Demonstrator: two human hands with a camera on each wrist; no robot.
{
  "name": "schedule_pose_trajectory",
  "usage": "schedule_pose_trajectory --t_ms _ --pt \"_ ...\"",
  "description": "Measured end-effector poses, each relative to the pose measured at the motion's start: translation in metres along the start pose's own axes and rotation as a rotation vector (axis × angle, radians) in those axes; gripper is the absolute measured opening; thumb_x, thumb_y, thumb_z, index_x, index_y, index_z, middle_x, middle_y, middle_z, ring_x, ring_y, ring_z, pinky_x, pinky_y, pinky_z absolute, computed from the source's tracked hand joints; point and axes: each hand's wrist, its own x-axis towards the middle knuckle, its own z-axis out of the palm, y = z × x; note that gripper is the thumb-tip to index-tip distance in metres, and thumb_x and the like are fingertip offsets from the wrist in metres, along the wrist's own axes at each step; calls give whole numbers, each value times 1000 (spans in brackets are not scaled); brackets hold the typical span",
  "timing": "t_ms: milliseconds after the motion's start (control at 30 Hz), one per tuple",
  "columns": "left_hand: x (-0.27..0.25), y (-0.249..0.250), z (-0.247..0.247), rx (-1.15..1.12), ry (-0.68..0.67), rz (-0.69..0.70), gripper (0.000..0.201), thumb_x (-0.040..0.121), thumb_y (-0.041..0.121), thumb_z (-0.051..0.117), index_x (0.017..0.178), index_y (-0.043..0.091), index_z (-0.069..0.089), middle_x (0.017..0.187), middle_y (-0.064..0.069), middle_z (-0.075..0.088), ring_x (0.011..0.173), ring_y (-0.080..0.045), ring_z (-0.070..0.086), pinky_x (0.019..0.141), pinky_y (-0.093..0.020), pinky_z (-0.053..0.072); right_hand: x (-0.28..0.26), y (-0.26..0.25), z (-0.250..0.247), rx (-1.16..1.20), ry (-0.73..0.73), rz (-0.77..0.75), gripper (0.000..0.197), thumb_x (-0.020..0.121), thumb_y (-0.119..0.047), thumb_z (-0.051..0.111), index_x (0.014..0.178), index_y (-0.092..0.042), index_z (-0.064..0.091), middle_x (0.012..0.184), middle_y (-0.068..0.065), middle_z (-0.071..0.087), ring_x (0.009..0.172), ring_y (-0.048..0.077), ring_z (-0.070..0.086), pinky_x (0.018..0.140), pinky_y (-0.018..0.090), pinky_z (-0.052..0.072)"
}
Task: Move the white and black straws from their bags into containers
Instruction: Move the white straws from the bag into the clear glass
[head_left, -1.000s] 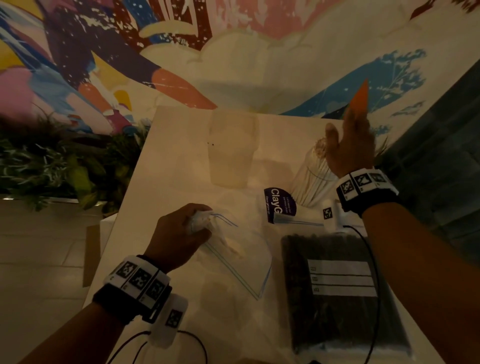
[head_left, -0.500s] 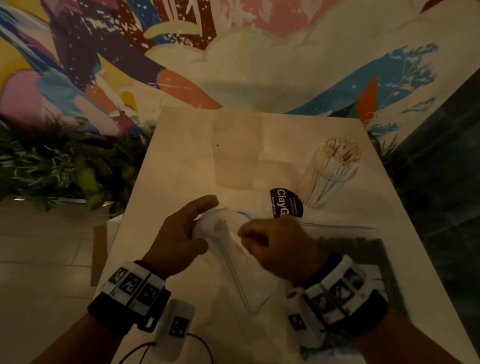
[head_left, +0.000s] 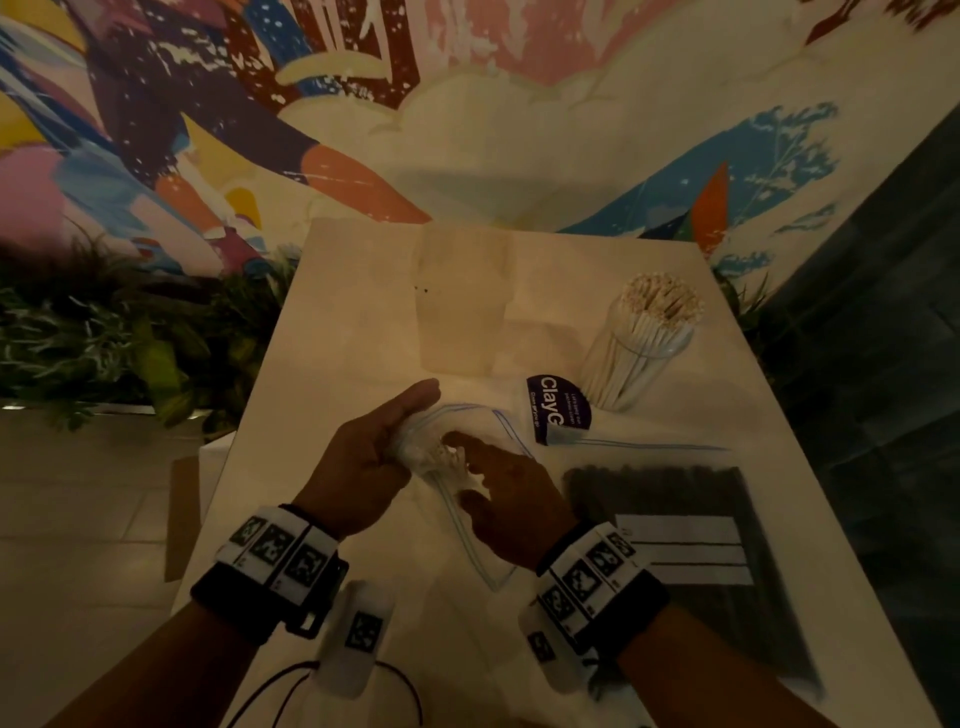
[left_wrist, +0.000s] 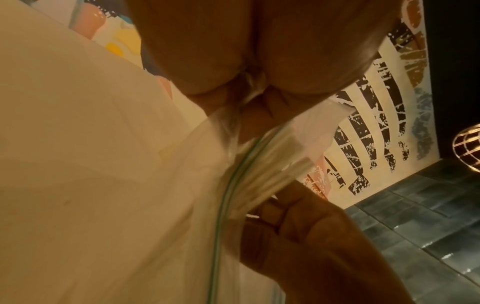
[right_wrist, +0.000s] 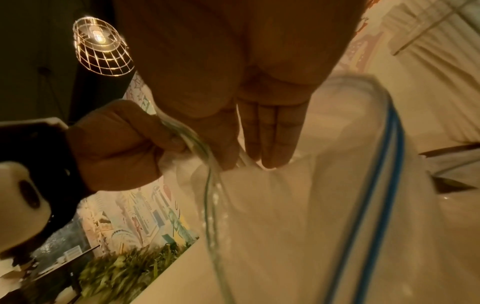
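Worktop (head_left: 353, 322) carries everything, and the layout makes sense for a two-round job. Biggest thing on it is the black straw bag (head_left: 675, 571) on the right, lying flat and, as far as I can tell, still zipped, so the black straws are parked there until their turn. An empty clear container (head_left: 462, 301) stands at the far middle, probably waiting for them. On the far right a jar (head_left: 641, 358) is already packed with white straws (head_left: 662, 299) standing on end, so I'd say the white half is about done. A purple sticker (head_left: 558, 408) lies just beside the jar.

Clear bag (head_left: 488, 519) in the middle looks nearly empty. Left hand (head_left: 363, 457) has one end of it bunched up in its fingers, with the forefinger stretched out. That looks like it's there to keep the floppy plastic from sliding. Right hand (head_left: 511, 506) lies over the bag with fingers mostly straight, tips pushing at the crumpled part. Whether it's pinching a leftover straw, I can't tell.

Compared with a second ago: the right hand was up at the jar then and has come back down to the bag. The left hand hasn't let go, and the black bag hasn't budged.
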Motion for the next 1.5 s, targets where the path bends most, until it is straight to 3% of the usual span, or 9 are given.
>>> schedule_pose_trajectory --t_ms 167,300,400,600,867,1000,1167,1267,1500 --pt "-1 3 8 -25 46 1 67 70 6 67 126 37 48 125 26 56 121 -6 53 100 -26 45 1 3 7 39 88 -56 63 89 -25 61 144 -18 32 146 4 43 135 21 37 113 25 19" --pt "4 8 10 69 96 -3 65 70 10 76 122 37 48 120 19 58 109 7 56 90 -17 47 5 1 13 86 212 -155 62 83 -33 69 134 -4 47 133 5 53 124 22 46 112 19 28" --pt "6 14 12 25 122 -62 63 68 1 79 120 26 53 118 11 60 96 7 62 79 -14 51 8 -2 12 163 196 -76 59 85 -50 59 128 -10 50 119 4 60 107 21 57 94 36 49" --pt "2 17 16 -53 111 -84 23 77 -5 69 85 17 68 75 7 72 70 -7 68 66 -21 55 9 -3 8 281 305 -40 17 86 -24 63 89 -19 47 70 -13 50 58 3 48 55 20 45" --pt "-2 18 17 -315 112 -252 20 90 -3 49 101 -3 66 97 -29 66 88 -34 66 77 -39 57 13 -2 6 398 494 -15 13 90 -27 52 85 -16 55 72 2 61 64 20 59 61 44 51" --pt "-2 19 14 -327 174 -268 19 91 1 50 97 1 68 87 -19 69 81 -27 68 71 -39 59 15 -1 2 455 573 3 32 84 -3 53 70 -31 49 70 -4 63 67 16 61 64 35 53" --pt "-3 18 13 -256 174 -225 18 92 5 51 95 6 69 82 -15 68 76 -22 66 63 -30 57 13 12 12 411 246 245 35 84 -4 55 64 -32 53 70 -13 58 72 9 58 71 29 48" --pt "-5 17 9 -227 83 -187 27 87 14 62 114 13 63 98 -6 72 89 -19 67 67 -27 56 9 7 6 566 365 238 39 84 2 56 63 -31 55 76 -11 66 81 10 65 80 28 54" --pt "-7 5 9 19 -254 -278 82 72 -7 72 123 49 41 117 9 60 105 -8 60 77 -29 56 -4 23 19 468 55 395 32 96 -18 51 128 -12 49 129 8 53 120 20 49 108 40 38"
